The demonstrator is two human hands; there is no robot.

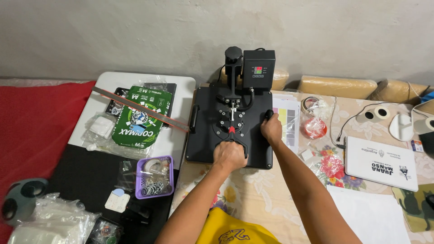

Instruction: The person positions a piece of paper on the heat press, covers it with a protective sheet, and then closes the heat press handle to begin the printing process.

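A black heat press [205,135] with a flat square top plate stands on the flowered table. Its control box [258,68] with a small lit display rises at the back. My left hand [229,155] is closed around the press's front lever handle, low over the plate. My right hand [271,128] grips a black knob at the plate's right edge. A sheet with yellow squares [289,122] lies just right of the press.
A white side table [181,97] at left holds a green packet [138,119], a long metal ruler [135,107] and a purple basket [154,177] of small rings. A white laptop [379,163], tape rolls [374,114], a red-filled bag [315,128] and white paper [368,212] lie right.
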